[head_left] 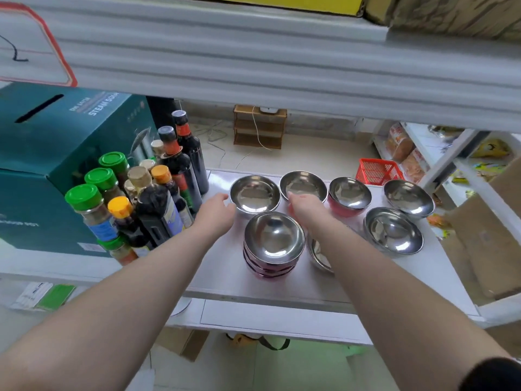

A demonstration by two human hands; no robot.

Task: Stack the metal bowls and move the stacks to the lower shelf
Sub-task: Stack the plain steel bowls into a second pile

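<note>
Several metal bowls stand on a white shelf [225, 277]. A stack of bowls with red outsides [274, 244] sits near the front middle. Behind it are single bowls: a back-left bowl [254, 194], a back-middle bowl [303, 186], a red-sided bowl [349, 194], and two on the right [408, 198] [393, 231]. Another bowl [318, 253] is partly hidden under my right forearm. My left hand [215, 211] touches the back-left bowl's near-left rim. My right hand [303, 206] rests at the back-middle bowl's near rim, fingers apart.
Sauce bottles and spice jars [146, 193] crowd the shelf's left side beside a teal box [50, 153]. An upper shelf edge [253, 66] hangs overhead. A cardboard box [490, 235] stands right of the shelf; a red basket [377, 170] lies on the floor behind.
</note>
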